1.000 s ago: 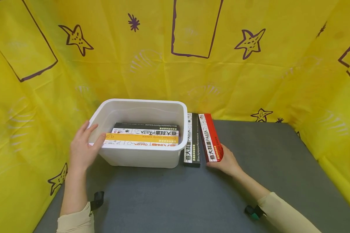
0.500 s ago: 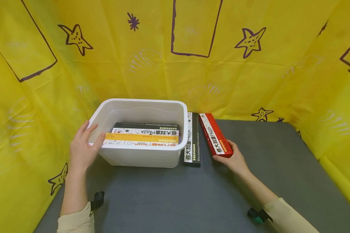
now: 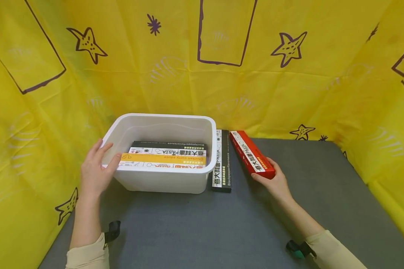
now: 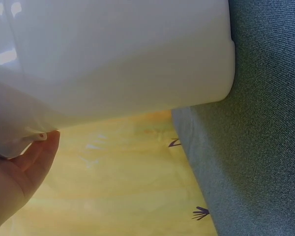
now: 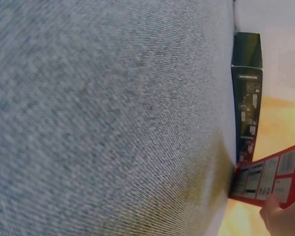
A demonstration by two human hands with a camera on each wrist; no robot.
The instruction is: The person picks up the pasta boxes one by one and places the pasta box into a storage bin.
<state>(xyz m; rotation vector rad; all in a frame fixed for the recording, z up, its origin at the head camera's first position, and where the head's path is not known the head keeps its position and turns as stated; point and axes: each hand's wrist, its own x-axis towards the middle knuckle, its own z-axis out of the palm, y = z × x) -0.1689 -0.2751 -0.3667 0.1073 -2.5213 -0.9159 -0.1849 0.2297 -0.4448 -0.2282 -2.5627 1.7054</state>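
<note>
My left hand (image 3: 99, 170) grips the near-left corner of a white plastic bin (image 3: 165, 182), thumb over the rim. In the left wrist view its fingers curl under the lip of the bin (image 4: 118, 54). Inside the bin lie a black pasta box (image 3: 168, 145) and a yellow one (image 3: 161, 159), among others. With my right hand (image 3: 277, 183) I hold the near end of a red pasta box (image 3: 250, 151). That end is tilted up, as the right wrist view shows of the red box (image 5: 270, 179), while its far end stays low by the back cloth.
Between the bin and the red box, a black-and-white pasta box (image 3: 223, 164) lies on the grey tabletop (image 3: 202, 228). A yellow cloth with starfish drawings (image 3: 222, 89) hangs around the back and sides.
My right hand has raised the near end of the red pasta box and swung it to the right, away from the black box. My left hand stays on the bin.
</note>
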